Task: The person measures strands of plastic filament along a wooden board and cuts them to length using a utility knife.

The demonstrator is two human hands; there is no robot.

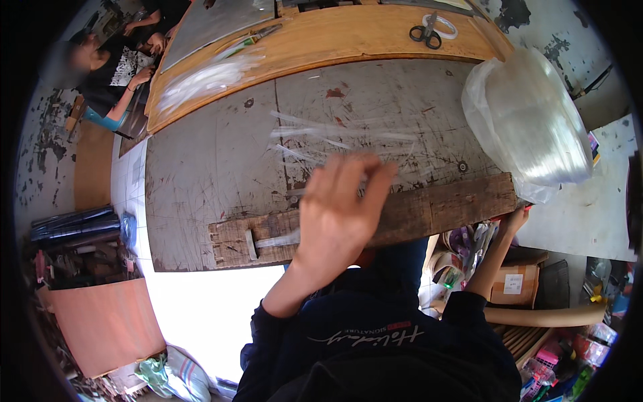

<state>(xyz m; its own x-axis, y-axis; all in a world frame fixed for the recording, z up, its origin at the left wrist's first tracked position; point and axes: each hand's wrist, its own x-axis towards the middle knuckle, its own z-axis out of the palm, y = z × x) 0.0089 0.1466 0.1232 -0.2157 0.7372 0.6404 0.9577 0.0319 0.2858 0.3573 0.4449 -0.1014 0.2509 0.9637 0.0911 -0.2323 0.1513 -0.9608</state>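
My left hand point(345, 208) hovers above a worn wooden plank point(455, 204), back upward, fingers loosely bent and slightly blurred. Its thumb stands apart from the fingers, and I see nothing held between them. Past the fingertips, several thin clear plastic strips point(341, 134) lie on the scratched grey tabletop point(221, 161). On the plank's left part, a clear strip point(278, 240) runs from a small upright metal plate point(250, 244) toward my left wrist. My right hand point(514, 220) is closed at the plank's right end around a red-handled tool point(526, 208), mostly hidden.
A big plastic-wrapped roll of clear tubing point(536, 120) stands at the right. Across the far wooden board point(348, 37) lie scissors point(426, 35), a tape roll point(443, 28), a green-handled tool point(244, 43) and a strip pile point(201, 82). Another person point(114, 70) sits far left.
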